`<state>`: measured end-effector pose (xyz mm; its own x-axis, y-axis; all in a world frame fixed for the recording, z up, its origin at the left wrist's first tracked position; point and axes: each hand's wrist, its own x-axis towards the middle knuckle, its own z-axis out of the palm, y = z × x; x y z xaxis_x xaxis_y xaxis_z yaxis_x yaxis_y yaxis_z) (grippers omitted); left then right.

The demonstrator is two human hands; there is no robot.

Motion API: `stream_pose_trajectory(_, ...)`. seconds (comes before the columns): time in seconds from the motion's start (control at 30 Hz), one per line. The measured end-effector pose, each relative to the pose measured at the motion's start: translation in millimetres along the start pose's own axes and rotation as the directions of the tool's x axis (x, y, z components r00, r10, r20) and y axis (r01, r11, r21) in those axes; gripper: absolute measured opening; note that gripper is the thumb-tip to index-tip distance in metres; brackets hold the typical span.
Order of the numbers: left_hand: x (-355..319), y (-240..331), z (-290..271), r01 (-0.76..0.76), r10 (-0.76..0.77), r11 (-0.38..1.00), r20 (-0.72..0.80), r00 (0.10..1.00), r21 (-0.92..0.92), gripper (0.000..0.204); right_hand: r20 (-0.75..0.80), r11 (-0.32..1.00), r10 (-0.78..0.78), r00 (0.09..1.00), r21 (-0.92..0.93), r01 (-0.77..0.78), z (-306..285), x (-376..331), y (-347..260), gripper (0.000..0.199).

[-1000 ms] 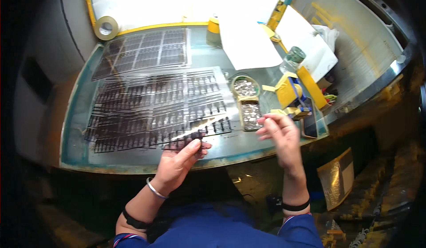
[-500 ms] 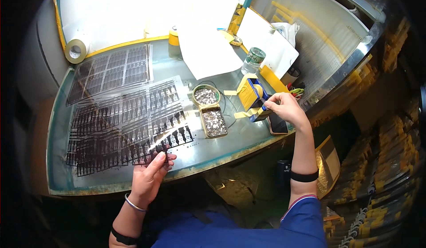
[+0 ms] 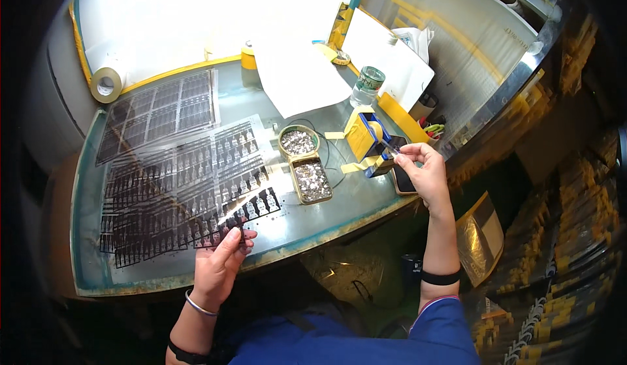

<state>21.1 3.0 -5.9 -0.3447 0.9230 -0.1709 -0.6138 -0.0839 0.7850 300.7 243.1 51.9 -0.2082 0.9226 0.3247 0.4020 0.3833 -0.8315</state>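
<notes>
My left hand point(image 3: 223, 260) is closed on the near edge of a dark patterned film sheet point(image 3: 251, 208), thumb on top, a silver bangle on the wrist. More such sheets point(image 3: 153, 195) overlap on the glass-like tabletop beyond it. At the right, my right hand point(image 3: 426, 172) pinches a small, thin, pale piece point(image 3: 390, 148) between thumb and fingers; I cannot make out exactly what it is. It is held beside a blue and yellow tape dispenser point(image 3: 361, 135), from which short yellow tape ends stick out.
Two small containers of dark and white bits, one round point(image 3: 298, 142) and one rectangular point(image 3: 312, 181), stand mid-table. Behind them lie a white paper point(image 3: 297, 81) and a glass jar point(image 3: 368, 87). A tape roll point(image 3: 106, 85) stands far left. A phone point(image 3: 403, 181) lies beside the dispenser.
My right hand has turned and risen slightly, and the pale piece now shows more plainly at its fingertips. The left hand keeps its hold. The whole view has shifted a little.
</notes>
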Motion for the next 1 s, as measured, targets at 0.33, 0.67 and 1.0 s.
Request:
stream_pose_trajectory(0.33,-0.7,0.2,3.3,-0.003,0.005,0.999,-0.045,0.999,0.044,0.018,0.151,0.799,-0.251,0.956,-0.526,0.293,34.4,-45.9,-37.7,0.018)
stream_pose_trajectory(0.67,-1.5,2.3,-2.1,-0.027,0.027,1.0,-0.042,0.999,0.003,0.013,0.25,0.891,-0.434,0.866,0.264,0.37,121.4,-109.3,-74.3,0.009)
stream_pose_trajectory(1.0,-0.8,0.5,-3.4,0.009,-0.008,0.999,0.01,1.0,-0.053,0.012,0.294,0.938,-0.327,0.898,0.218,0.27,151.0,-134.2,-86.2,0.007)
